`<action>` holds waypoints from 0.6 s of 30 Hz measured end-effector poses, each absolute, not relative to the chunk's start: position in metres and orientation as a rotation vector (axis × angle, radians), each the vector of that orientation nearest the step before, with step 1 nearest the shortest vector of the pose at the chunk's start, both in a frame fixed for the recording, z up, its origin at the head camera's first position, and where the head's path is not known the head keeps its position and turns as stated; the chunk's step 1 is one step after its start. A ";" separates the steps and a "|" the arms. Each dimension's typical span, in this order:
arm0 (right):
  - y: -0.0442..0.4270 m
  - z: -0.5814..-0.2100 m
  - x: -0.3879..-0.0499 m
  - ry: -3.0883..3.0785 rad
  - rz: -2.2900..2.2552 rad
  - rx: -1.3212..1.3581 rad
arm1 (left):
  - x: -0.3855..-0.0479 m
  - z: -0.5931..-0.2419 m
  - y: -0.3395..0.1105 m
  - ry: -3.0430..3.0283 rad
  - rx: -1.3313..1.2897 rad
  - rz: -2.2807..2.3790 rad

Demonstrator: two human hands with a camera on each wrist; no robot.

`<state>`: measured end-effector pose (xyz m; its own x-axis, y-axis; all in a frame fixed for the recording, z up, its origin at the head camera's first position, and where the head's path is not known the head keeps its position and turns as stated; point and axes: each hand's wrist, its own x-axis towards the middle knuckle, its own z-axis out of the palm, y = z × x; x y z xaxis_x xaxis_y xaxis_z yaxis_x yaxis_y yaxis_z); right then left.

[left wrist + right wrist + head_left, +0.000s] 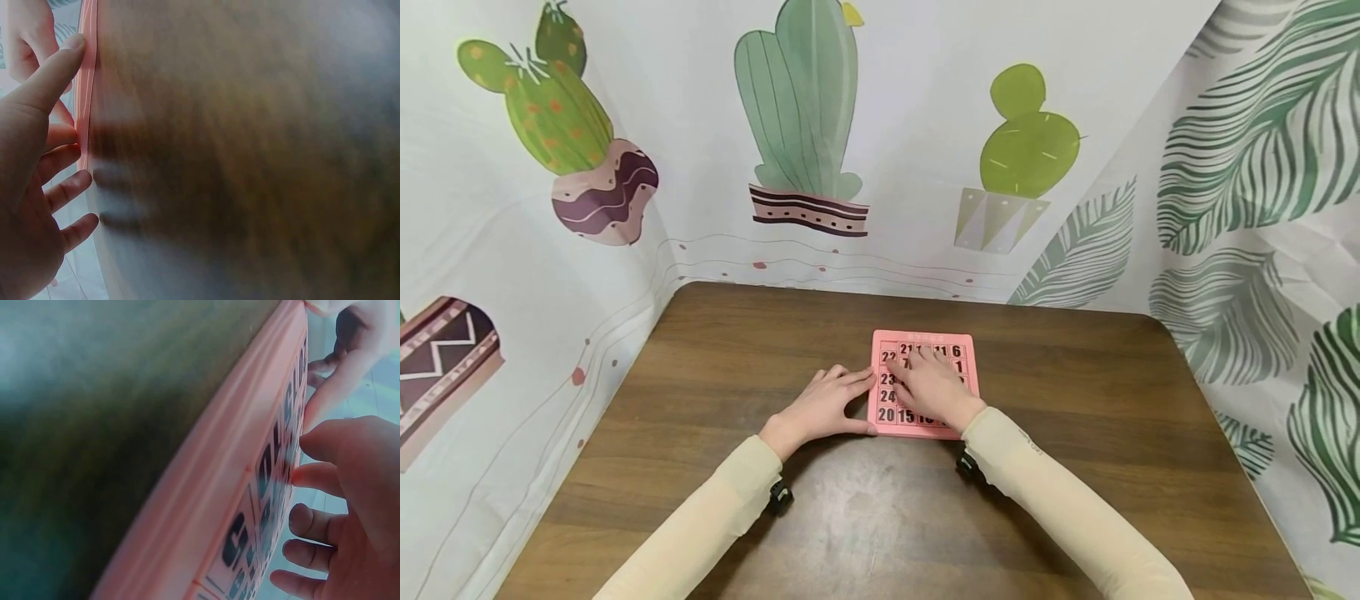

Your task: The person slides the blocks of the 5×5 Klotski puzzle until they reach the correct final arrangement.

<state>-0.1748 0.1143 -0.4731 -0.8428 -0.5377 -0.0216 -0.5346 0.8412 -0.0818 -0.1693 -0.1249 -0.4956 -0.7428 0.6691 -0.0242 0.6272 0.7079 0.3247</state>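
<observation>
A pink number sliding puzzle (917, 431) lies flat on the table, its tiles printed with black numbers. My left hand (820, 406) is at its left edge, thumb near the lower left corner and fingertips against the side. In the left wrist view those fingers stretch out to the pink edge (89, 69). Over the tiles is my right hand (932, 387), covering several numbers in the middle. One of its fingertips is just below the 22 tile (889, 357), with a narrow blank strip above that tile. The right wrist view shows thumb and index fingertip at the tile face.
The brown wooden table (1075, 400) carries the puzzle near its middle. Behind and beside it hangs a white cloth (917, 125) printed with cacti and leaves. Each wrist wears a small black device, the left (781, 497) and the right (967, 465).
</observation>
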 end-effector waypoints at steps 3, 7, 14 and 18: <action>0.114 -0.473 -0.170 2.963 -0.150 -0.861 | -0.169 -0.496 -0.125 2.776 1.070 0.441; 0.114 -0.473 -0.167 2.966 -0.190 -0.878 | -0.169 -0.496 -0.125 2.777 1.079 0.433; 0.114 -0.475 -0.165 2.975 -0.178 -0.912 | -0.169 -0.495 -0.126 2.778 1.076 0.436; 0.118 -0.474 -0.165 2.969 -0.225 -0.871 | -0.169 -0.496 -0.125 2.779 1.075 0.440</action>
